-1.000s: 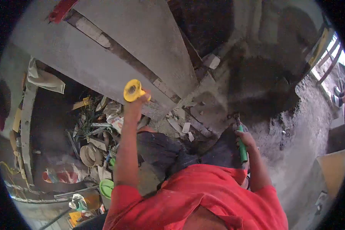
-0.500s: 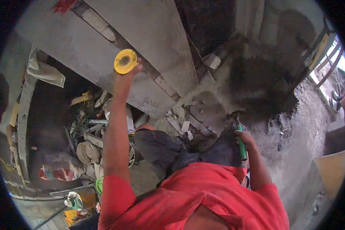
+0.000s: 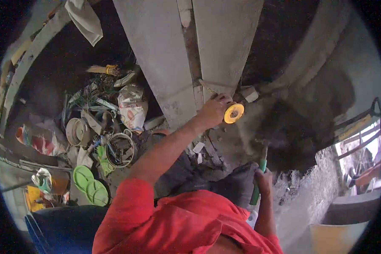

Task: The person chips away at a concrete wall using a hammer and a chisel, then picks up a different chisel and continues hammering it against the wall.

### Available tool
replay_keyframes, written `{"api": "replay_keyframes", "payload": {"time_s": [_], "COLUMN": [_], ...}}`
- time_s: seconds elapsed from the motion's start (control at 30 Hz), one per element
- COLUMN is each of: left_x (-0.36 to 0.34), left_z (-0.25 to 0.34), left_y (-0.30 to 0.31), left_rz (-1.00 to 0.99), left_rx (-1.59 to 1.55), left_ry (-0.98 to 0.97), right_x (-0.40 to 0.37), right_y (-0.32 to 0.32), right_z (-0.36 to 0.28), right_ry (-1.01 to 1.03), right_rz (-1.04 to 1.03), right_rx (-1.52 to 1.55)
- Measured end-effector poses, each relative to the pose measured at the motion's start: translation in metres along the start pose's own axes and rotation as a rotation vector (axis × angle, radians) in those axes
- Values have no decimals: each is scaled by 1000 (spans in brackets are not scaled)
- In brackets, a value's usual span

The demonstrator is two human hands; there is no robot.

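Note:
My left hand (image 3: 217, 109) is closed around a chisel with a round yellow hand guard (image 3: 234, 113). A thin shaft shows beyond the fingers, its tip close to the dark gap (image 3: 192, 46) between two grey concrete slabs. Lower and to the right, my right hand (image 3: 263, 178) grips the green handle of a hammer (image 3: 255, 192). The hammer's head points up and away from me and is blurred against the dark wall. Both hands are apart, and the hammer does not touch the chisel.
White broken pieces (image 3: 198, 147) lie on the rubble below the slabs. To the left are a white-and-red bag (image 3: 132, 111), a pot (image 3: 77, 131), a wire-rimmed basket (image 3: 133, 154) and green lids (image 3: 97, 192). A rough wall (image 3: 313, 186) stands on the right.
My left hand has brought the chisel right and down, toward the lower end of the slab gap. My right hand still holds the hammer, slightly lower. The view has turned.

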State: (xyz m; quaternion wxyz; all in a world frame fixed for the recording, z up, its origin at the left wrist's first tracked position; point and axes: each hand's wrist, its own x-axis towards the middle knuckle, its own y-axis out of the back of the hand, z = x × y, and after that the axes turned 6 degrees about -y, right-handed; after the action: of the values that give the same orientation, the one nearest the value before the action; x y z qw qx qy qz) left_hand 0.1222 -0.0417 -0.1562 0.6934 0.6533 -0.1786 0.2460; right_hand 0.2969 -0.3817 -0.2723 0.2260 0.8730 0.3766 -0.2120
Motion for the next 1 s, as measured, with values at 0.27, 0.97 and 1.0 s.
{"api": "replay_keyframes", "payload": {"time_s": [0.27, 0.97, 1.0], "left_x": [3, -15, -18], "left_z": [5, -16, -14], "left_y": [31, 18, 16], "left_rz": [149, 190, 108], "left_rx": [-88, -94, -60], "left_ry": [200, 206, 234], "right_x": [-50, -12, -15], "right_y": [-12, -121, -114], "right_z": [-121, -140, -138], "right_ry": [599, 817, 703], "right_rz": [137, 174, 184], "right_rx": [-60, -122, -215]}}
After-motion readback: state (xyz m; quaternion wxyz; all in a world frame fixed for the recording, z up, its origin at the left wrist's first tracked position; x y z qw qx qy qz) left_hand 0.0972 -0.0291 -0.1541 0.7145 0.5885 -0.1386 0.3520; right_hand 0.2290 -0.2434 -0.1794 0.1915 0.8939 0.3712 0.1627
